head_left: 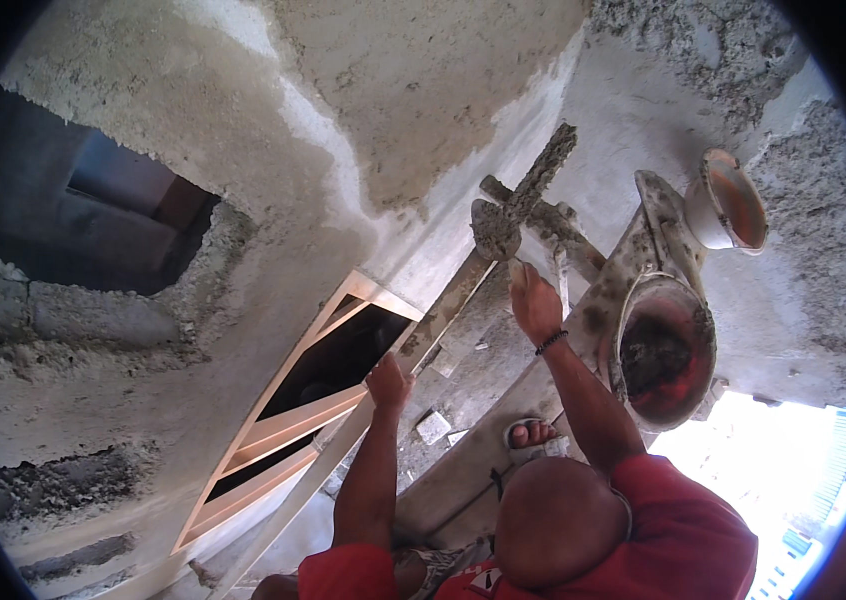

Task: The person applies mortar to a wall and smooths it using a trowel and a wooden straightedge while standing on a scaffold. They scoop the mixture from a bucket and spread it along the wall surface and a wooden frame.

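My right hand [537, 300], with a dark beaded bracelet at its wrist, is closed round a trowel's handle. The trowel blade [495, 232] is coated in grey mortar and lies near the upper end of a long straight board [455, 295]. My left hand [389, 384] grips that board lower down, beside a light wooden frame [373, 292] with slats and dark gaps. Just beyond the blade, a mortar-covered strip [550, 168] crosses a rough piece of wood [568, 235]. The left fingertips are partly hidden.
A mortar-smeared plank [583, 330] bears my sandalled foot [533, 433] and a bucket [670, 400] with mortar inside. A second whitish bucket [711, 212] lies tilted behind it. Rough holes [93, 210] break the plastered wall at left. Rubble [433, 428] lies below.
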{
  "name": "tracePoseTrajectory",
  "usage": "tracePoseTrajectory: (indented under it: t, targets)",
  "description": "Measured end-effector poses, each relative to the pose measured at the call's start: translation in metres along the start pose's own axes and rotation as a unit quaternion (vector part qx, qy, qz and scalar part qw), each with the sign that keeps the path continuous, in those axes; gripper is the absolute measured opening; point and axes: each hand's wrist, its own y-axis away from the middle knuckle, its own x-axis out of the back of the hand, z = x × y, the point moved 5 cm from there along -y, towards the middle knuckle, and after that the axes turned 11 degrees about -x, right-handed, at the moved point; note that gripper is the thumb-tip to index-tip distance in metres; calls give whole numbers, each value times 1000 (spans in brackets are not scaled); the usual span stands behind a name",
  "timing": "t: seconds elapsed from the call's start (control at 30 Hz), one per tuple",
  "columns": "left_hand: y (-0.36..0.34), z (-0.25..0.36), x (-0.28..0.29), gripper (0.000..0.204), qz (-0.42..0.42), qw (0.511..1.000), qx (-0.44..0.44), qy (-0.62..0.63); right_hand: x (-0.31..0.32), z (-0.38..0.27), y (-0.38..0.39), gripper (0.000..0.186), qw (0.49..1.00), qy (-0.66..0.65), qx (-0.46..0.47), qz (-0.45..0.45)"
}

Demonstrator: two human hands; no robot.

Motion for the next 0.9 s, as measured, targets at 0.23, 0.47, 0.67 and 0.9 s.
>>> tracePoseTrajectory:
  t: [0.23,0.47,0.67,0.9]
  targets:
    - [1,-1,-4,61,18,1000,-13,-8,118,-21,55,43,993,-96,-49,-38]
    - [1,-6,-8,63,25,1000,-15,4,242,41,154,41,863,-460,-165,-130]
    - [4,-2,0,62,106,991,-76,-11,257,91,201,44,735,-549,-385,-100]
    - [5,5,6,62,-5,1000,3,21,146,13,137,44,955,-177,-154,-181]
